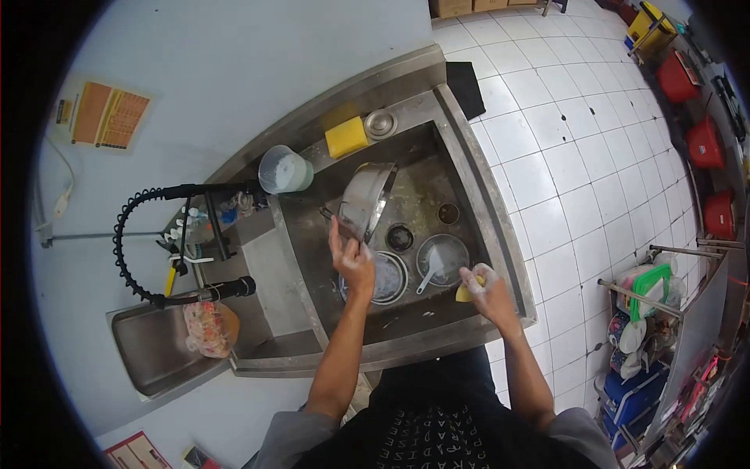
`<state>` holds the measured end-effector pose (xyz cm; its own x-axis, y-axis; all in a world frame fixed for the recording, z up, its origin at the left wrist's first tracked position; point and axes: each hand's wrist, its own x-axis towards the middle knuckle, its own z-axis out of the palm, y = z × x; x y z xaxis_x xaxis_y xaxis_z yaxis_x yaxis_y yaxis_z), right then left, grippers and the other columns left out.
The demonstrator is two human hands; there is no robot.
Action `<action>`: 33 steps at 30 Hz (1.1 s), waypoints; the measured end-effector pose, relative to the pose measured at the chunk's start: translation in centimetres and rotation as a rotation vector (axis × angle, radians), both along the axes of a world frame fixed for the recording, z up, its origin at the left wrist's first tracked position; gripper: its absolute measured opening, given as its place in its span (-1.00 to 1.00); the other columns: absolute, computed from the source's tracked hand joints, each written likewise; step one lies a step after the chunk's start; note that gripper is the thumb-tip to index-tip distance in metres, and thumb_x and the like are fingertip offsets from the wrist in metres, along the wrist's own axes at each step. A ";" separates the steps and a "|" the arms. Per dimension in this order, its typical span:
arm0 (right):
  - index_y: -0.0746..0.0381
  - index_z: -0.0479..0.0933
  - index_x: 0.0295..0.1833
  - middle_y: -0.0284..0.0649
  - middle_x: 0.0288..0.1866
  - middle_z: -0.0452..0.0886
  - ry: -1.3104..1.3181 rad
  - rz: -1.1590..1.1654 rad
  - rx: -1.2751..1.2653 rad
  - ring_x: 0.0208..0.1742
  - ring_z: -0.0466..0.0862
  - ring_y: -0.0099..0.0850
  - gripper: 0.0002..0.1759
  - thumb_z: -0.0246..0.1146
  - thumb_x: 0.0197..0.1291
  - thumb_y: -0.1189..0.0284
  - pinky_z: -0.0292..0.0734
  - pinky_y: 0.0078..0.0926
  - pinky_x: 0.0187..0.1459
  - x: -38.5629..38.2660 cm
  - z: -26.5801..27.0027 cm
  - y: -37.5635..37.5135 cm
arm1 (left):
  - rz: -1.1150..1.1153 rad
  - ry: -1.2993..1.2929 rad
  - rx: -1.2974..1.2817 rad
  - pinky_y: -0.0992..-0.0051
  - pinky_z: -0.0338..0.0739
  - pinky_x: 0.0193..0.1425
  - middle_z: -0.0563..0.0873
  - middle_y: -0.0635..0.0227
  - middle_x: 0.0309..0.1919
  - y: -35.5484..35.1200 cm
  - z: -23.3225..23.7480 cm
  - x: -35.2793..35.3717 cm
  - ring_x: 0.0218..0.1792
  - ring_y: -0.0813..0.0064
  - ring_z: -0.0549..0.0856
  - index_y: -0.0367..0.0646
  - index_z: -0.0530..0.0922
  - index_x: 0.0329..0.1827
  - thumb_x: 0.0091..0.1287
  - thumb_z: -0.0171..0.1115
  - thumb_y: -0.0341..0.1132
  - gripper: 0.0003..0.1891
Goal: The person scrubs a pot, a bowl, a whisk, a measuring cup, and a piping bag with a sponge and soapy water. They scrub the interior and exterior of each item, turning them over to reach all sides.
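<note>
My left hand (353, 264) grips a metal pot (364, 197), which is tipped on its side in the sink. A small handle juts from the pot's left side, near my raised finger. Suds coat my right hand (491, 297), its fingers closed on a yellow sponge (463, 295) near the sink's right wall. Between the hands, a round bowl (453, 270) in the basin holds a white spoon (428, 280). Under and beside my left wrist are stacked pale bowls (391, 283), with soapy water in the top one.
A yellow sponge block (346, 137), a round metal lid (380, 123) and a plastic tub of suds (284, 170) stand on the sink's back ledge. A coiled black spray faucet (125, 242) arches at left. A filled plastic bag (211, 330) sits by the smaller sink (148, 359).
</note>
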<state>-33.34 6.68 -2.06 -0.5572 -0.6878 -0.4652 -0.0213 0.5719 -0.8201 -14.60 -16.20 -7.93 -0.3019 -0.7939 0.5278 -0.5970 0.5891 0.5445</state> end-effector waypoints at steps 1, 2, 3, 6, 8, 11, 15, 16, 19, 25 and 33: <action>0.32 0.54 -0.30 0.02 -0.48 0.62 -0.008 -0.007 -0.004 -0.43 0.65 -0.19 -0.49 0.28 0.41 0.03 0.51 -0.23 -0.30 -0.3 0.7 -0.2 | -0.025 0.002 -0.016 0.27 0.55 0.27 0.46 -0.14 0.43 0.5 0.9 1.2 0.36 -0.09 0.55 -0.41 0.36 -0.60 0.08 0.17 -0.71 -0.82; 0.32 0.54 -0.29 0.03 -0.48 0.62 -0.012 -0.008 0.014 -0.41 0.67 -0.17 -0.51 0.28 0.42 0.05 0.52 -0.22 -0.29 -0.3 0.5 -0.5 | -0.017 0.002 0.012 0.27 0.57 0.22 0.49 -0.16 0.40 0.6 1.2 1.7 0.29 -0.05 0.60 -0.40 0.37 -0.61 0.09 0.17 -0.71 -0.81; 0.32 0.54 -0.28 0.03 -0.47 0.62 -0.013 -0.005 0.038 -0.39 0.68 -0.15 -0.53 0.28 0.42 0.07 0.53 -0.22 -0.27 -0.3 -0.3 -0.8 | -0.008 0.003 0.040 0.27 0.60 0.18 0.51 -0.18 0.37 0.7 1.4 2.3 0.22 -0.01 0.64 -0.39 0.38 -0.61 0.11 0.17 -0.70 -0.80; 0.31 0.54 -0.21 0.05 -0.46 0.62 0.198 0.142 0.049 -0.33 0.72 -0.07 -0.60 0.26 0.44 0.14 0.55 -0.19 -0.23 0.8 -3.3 -0.8 | 0.155 0.179 0.431 0.33 0.63 -0.04 0.64 -0.10 0.18 1.3 1.6 3.4 -0.06 0.17 0.73 -0.31 0.43 -0.58 0.13 0.17 -0.69 -0.82; 0.31 0.53 -0.13 0.07 -0.42 0.63 0.307 0.177 -0.024 -0.27 0.74 0.00 -0.66 0.24 0.44 0.20 0.56 -0.15 -0.20 0.5 -3.9 -1.6 | 0.355 0.527 0.775 0.38 0.59 -0.23 0.73 0.08 0.00 1.8 0.8 4.5 -0.25 0.33 0.72 -0.25 0.50 -0.49 0.13 0.17 -0.67 -0.87; 0.26 0.45 0.08 0.16 -0.24 0.66 0.279 0.107 -0.215 -0.14 0.74 0.09 -0.76 0.16 0.45 0.34 0.57 -0.08 -0.13 0.2 -0.4 -4.9 | 0.616 0.871 1.100 0.40 0.55 -0.41 0.73 0.34 -0.25 3.2 2.9 7.4 -0.34 0.46 0.71 -0.17 0.60 -0.24 0.11 0.19 -0.65 -0.79; 0.30 0.24 0.30 0.12 -0.09 0.67 0.432 0.311 -0.299 -0.07 0.74 -0.01 -0.51 0.19 0.29 0.54 0.59 -0.17 -0.01 -0.9 -0.2 -12.4 | 0.644 0.925 1.245 0.48 0.63 -0.32 0.70 0.28 -0.21 5.0 3.6 12.3 -0.29 0.49 0.71 -0.31 0.52 0.08 0.08 0.20 -0.64 -0.57; 0.31 0.21 0.31 0.10 -0.06 0.67 0.393 0.362 -0.345 -0.07 0.74 -0.03 -0.46 0.21 0.25 0.57 0.59 -0.19 0.01 -0.6 1.4 -15.6 | 0.630 0.910 1.217 0.42 0.66 -0.27 0.67 0.24 -0.11 5.8 2.2 13.4 -0.21 0.43 0.71 -0.27 0.43 0.22 0.08 0.20 -0.63 -0.45; 0.28 0.35 0.27 0.02 -0.09 0.71 0.490 0.391 -0.434 -0.01 0.75 -0.16 -0.48 0.36 0.23 0.53 0.60 -0.30 0.03 4.3 6.4 -26.9 | 0.526 0.786 1.121 0.32 0.67 -0.02 0.53 0.11 0.21 7.2 -2.4 15.0 0.07 0.26 0.66 -0.17 0.13 0.55 0.09 0.18 -0.64 -0.14; 0.31 0.67 0.01 0.15 0.00 0.73 0.916 0.947 -0.138 0.09 0.72 0.08 -0.71 0.25 0.14 0.61 0.65 -0.04 0.10 14.5 2.2 -50.0 | 0.390 0.536 1.060 0.14 0.44 0.36 0.53 -0.11 0.28 7.8 0.2 15.2 0.31 -0.01 0.55 -0.29 0.18 0.49 0.21 0.27 -0.50 -0.25; 0.37 0.68 -0.06 0.24 0.01 0.70 1.048 1.165 0.063 0.11 0.70 0.14 -0.73 0.20 0.14 0.57 0.64 0.00 0.12 16.2 -4.7 -55.6 | 0.244 0.391 0.770 0.05 0.41 0.40 0.49 -0.25 0.24 6.9 0.8 17.9 0.32 -0.22 0.48 -0.19 0.30 0.55 0.22 0.09 -0.56 -0.28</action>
<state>-17.10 -48.96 -6.79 0.1654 -0.9488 -0.2693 -0.9820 -0.1333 -0.1336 3.32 -9.31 -7.14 0.0114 -0.9890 -0.1473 -0.3470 -0.1421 0.9270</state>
